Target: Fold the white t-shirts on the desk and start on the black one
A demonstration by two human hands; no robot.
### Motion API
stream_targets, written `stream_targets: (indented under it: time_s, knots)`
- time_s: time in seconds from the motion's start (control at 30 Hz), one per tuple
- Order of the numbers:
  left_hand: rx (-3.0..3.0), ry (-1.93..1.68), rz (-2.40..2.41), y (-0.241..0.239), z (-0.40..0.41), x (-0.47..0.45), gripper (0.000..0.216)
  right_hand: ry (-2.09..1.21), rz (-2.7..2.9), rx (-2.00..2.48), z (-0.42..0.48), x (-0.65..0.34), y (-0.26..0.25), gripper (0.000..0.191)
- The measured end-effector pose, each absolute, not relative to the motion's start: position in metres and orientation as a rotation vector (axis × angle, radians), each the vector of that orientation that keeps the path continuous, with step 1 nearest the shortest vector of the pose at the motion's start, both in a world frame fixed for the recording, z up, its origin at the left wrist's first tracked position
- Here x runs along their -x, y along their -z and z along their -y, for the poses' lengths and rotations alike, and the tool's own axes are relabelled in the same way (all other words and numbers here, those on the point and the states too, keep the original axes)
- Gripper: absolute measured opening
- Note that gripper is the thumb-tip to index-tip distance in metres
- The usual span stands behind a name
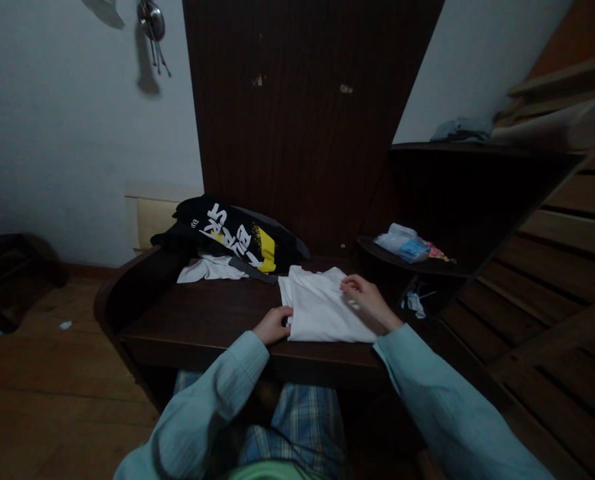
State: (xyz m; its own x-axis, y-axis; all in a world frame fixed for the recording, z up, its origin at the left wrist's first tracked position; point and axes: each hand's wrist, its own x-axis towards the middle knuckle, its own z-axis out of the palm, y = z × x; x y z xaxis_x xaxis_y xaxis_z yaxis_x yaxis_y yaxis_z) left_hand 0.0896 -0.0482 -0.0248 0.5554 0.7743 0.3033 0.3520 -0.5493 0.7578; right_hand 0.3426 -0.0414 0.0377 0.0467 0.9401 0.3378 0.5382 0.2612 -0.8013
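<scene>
A white folded garment (322, 310), probably a shirt, lies flat on the dark wooden desk (187, 313) in front of me. My left hand (275, 325) is closed on its left edge, thumb and fingers at the fold. Over the right part of the cloth is my right hand (367, 298), its fingers loosely bent and slightly apart; the fingertips are near or on the fabric. Behind and to the left, a black garment (232, 233) with white lettering and a yellow patch lies in a heap. Another white cloth (210, 269) shows partly beneath it.
At the right, a corner shelf (417, 267) holds a blue and white plastic packet (402, 243). Folded cloth (461, 129) rests on its upper board. A dark panel (302, 133) rises behind the desk. Wooden slats (552, 287) stand far right, and a dark stool (12, 267) left.
</scene>
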Motion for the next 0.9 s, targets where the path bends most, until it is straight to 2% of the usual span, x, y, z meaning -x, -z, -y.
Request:
stream_targets:
  time_s: [0.1,0.27,0.33,0.5,0.73,0.9]
  knots:
    - [-2.132,-0.831,-0.934,0.020,0.055,-0.089,0.014,-0.514,1.482,1.533,0.071,-0.388,-0.025,0.027]
    - [-2.217,-0.813,-1.020,0.022,0.064,-0.087,0.026,-0.534,1.495,1.771,0.093,-0.420,0.009,0.032]
    - [-2.256,-0.789,-1.014,0.025,0.060,-0.087,0.033,-0.560,1.484,1.743,0.093,-0.419,0.019,0.031]
    - [-2.241,-0.764,-1.015,0.024,0.029,-0.087,0.023,-0.678,1.349,1.563,0.081,-0.404,0.027,0.034]
    - [-1.973,-1.078,-1.120,0.032,0.013,-0.097,0.019,-0.777,1.239,1.484,0.073,-0.390,0.023,0.043]
    - [-1.968,-1.386,-1.404,0.027,0.026,-0.107,0.021,-0.879,1.216,1.373,0.079,-0.391,0.020,0.045]
